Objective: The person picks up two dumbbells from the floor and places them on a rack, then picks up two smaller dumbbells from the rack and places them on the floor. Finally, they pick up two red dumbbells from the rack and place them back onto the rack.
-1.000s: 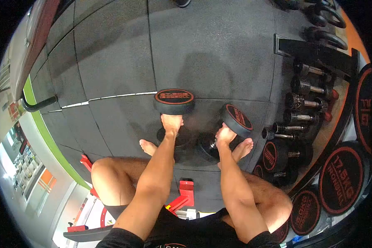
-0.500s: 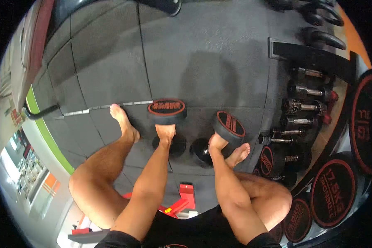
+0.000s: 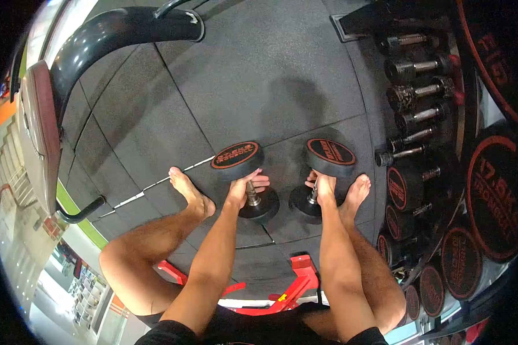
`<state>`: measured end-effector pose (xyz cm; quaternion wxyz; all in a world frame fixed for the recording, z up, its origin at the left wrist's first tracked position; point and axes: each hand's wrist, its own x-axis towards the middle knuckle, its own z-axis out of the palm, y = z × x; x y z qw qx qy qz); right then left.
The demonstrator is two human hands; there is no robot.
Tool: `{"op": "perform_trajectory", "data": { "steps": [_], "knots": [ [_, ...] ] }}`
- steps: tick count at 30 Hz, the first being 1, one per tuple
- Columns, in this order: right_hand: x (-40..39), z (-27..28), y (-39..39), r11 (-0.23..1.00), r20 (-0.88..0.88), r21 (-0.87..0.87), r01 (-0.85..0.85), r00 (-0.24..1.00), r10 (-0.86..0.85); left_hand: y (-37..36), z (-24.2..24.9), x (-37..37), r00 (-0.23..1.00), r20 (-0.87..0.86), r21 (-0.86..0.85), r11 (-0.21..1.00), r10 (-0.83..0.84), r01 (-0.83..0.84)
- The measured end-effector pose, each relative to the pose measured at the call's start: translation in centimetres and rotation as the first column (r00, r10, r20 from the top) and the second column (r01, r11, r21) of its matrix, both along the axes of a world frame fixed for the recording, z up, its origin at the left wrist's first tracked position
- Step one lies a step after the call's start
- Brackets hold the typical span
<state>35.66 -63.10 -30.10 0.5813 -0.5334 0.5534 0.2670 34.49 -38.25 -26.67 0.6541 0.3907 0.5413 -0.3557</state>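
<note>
Two black round-headed dumbbells stand on end on the dark floor between my feet. The left dumbbell (image 3: 236,158) has orange lettering on its upper head, partly legible as 17.5KG. My left hand (image 3: 243,188) rests against its metal handle under that head, fingers stretched past the bar and apart. At the right dumbbell (image 3: 331,154), my right hand (image 3: 324,187) lies beside the handle, also under the upper head. Its fingers reach round the left side, loosely spread and partly hidden. Both lower heads touch the floor.
On the right a rack holds several smaller dumbbells (image 3: 417,89) and large round-headed ones (image 3: 492,198). A machine with a padded seat (image 3: 40,132) and curved black frame (image 3: 121,29) stands at the left. A red metal frame (image 3: 299,282) is below me. My bare feet flank the dumbbells.
The right dumbbell went from leaning to nearly upright and moved slightly right. Both hands have loosened from around the handles, with fingers now showing. The view has shifted, revealing more of the machine.
</note>
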Motion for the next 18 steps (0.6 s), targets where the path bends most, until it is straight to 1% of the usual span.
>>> {"op": "perform_trajectory", "data": {
  "steps": [1, 3, 4, 5, 7, 8, 11, 12, 13, 14, 16, 17, 18],
  "knots": [
    [0.8, 1.3, -0.1, 0.999, -0.022, 0.028, -0.026, 0.999, 0.027, 0.5, -1.0, -0.7, 0.999, 0.012, 0.006, 0.999, -0.033, 0.032],
    [-1.0, -1.6, -1.3, 0.987, 0.086, 0.037, -0.155, 0.985, 0.151, 2.0, -3.2, -2.5, 0.995, 0.034, 0.017, 0.995, -0.094, 0.094],
    [-1.3, -1.8, -1.4, 0.974, 0.14, 0.039, -0.222, 0.967, 0.214, 1.0, -2.2, -1.8, 0.998, 0.032, 0.091, 0.995, -0.045, 0.042],
    [-1.5, -1.6, -1.7, 0.971, 0.068, 0.103, -0.216, 0.975, 0.21, 1.0, -1.8, -1.9, 0.999, 0.036, 0.072, 0.997, -0.03, 0.027],
    [0.8, 0.7, -1.4, 0.955, -0.057, 0.225, -0.193, 0.976, 0.211, 1.2, -1.3, -1.2, 0.998, 0.065, 0.037, 0.999, -0.001, -0.001],
    [0.9, 1.0, -0.8, 0.977, -0.064, 0.198, -0.074, 0.994, 0.088, 1.0, -0.8, -1.0, 0.998, 0.054, 0.066, 0.998, -0.013, 0.009],
    [0.2, 0.0, -1.9, 0.941, 0.014, 0.283, -0.188, 0.981, 0.192, 1.7, 1.8, -1.7, 0.996, 0.087, 0.065, 0.998, -0.018, 0.013],
    [0.3, -0.2, -1.8, 0.924, -0.042, 0.364, -0.119, 0.989, 0.144, 2.2, 2.1, -2.8, 0.993, 0.088, 0.113, 0.991, -0.076, 0.066],
    [0.9, 0.2, -1.3, 0.944, -0.12, 0.31, -0.113, 0.98, 0.157, 2.1, 4.1, -2.2, 0.995, 0.068, 0.143, 0.988, -0.067, 0.057],
    [0.8, -0.2, -0.9, 0.958, -0.13, 0.274, -0.088, 0.983, 0.127, 2.6, 5.1, -2.7, 0.996, 0.071, 0.133, 0.99, -0.048, 0.038],
    [0.8, 0.2, -0.2, 0.968, -0.054, 0.247, -0.043, 0.997, 0.058, 3.1, 8.9, -2.7, 0.999, 0.045, 0.083, 0.996, -0.017, 0.013],
    [0.9, 0.4, 0.0, 0.973, -0.031, 0.223, -0.067, 0.997, 0.075, 3.6, 10.4, -2.7, 1.0, 0.008, 0.032, 0.999, 0.002, -0.002],
    [0.9, 1.1, 0.5, 0.973, -0.023, 0.217, -0.074, 0.997, 0.08, 3.8, 12.2, -2.3, 1.0, 0.028, 0.015, 1.0, 0.004, -0.004]
  ]
}}
